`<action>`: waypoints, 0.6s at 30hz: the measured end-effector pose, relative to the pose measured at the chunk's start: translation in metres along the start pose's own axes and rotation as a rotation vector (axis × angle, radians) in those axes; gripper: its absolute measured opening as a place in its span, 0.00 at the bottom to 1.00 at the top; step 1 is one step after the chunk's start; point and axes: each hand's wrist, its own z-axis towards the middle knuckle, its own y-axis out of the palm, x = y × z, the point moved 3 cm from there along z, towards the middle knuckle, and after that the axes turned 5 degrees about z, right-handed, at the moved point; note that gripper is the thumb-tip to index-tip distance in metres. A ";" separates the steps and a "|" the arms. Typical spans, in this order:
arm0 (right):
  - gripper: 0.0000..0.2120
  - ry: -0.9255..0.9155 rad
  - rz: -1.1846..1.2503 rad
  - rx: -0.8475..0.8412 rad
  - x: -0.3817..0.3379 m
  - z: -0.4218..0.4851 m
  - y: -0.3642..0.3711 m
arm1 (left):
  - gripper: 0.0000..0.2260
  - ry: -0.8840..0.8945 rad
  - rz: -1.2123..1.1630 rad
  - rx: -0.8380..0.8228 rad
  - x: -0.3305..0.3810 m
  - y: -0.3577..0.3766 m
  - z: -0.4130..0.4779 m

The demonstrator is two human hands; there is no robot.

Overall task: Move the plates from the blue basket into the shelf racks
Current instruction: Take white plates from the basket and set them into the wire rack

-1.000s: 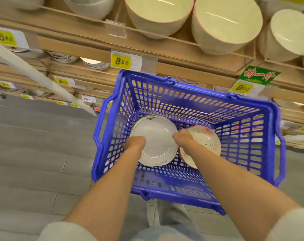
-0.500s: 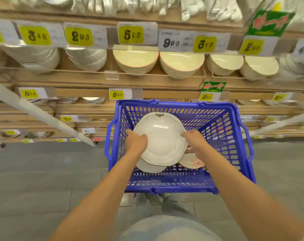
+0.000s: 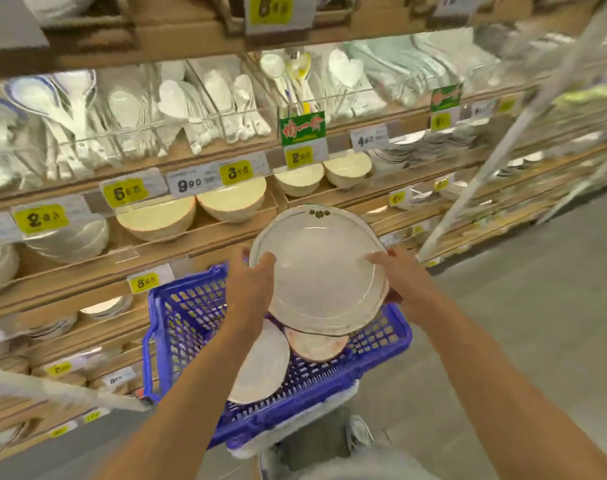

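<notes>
Above the blue plastic basket (image 3: pixel 191 323), left hand (image 3: pixel 252 289) and right hand (image 3: pixel 407 282) grip a round white plate (image 3: pixel 321 271), cream bowls (image 3: pixel 232 200) shelved right behind.

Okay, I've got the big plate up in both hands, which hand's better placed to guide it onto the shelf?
Probably the left. The left hand grips the plate by the rim nearer the shelves; the right hand holds the aisle-side rim, farther from them.
</notes>
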 end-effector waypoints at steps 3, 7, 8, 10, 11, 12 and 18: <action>0.09 -0.066 0.066 0.018 -0.014 -0.003 -0.048 | 0.04 0.072 -0.047 -0.097 0.029 0.038 -0.020; 0.15 -0.082 0.111 0.018 -0.018 -0.004 -0.098 | 0.05 0.098 -0.015 -0.180 0.055 0.084 -0.037; 0.15 -0.082 0.133 0.022 -0.019 -0.004 -0.116 | 0.04 0.111 -0.001 -0.192 0.063 0.099 -0.044; 0.15 -0.096 0.161 0.030 -0.021 -0.004 -0.156 | 0.05 0.146 0.014 -0.208 0.077 0.131 -0.060; 0.15 -0.105 0.168 0.030 -0.023 -0.004 -0.176 | 0.06 0.158 0.019 -0.220 0.082 0.148 -0.066; 0.15 -0.111 0.172 0.028 -0.024 -0.005 -0.196 | 0.08 0.157 0.021 -0.237 0.086 0.165 -0.074; 0.10 -0.165 0.182 0.043 -0.029 -0.006 -0.312 | 0.05 0.124 0.031 -0.333 0.105 0.263 -0.121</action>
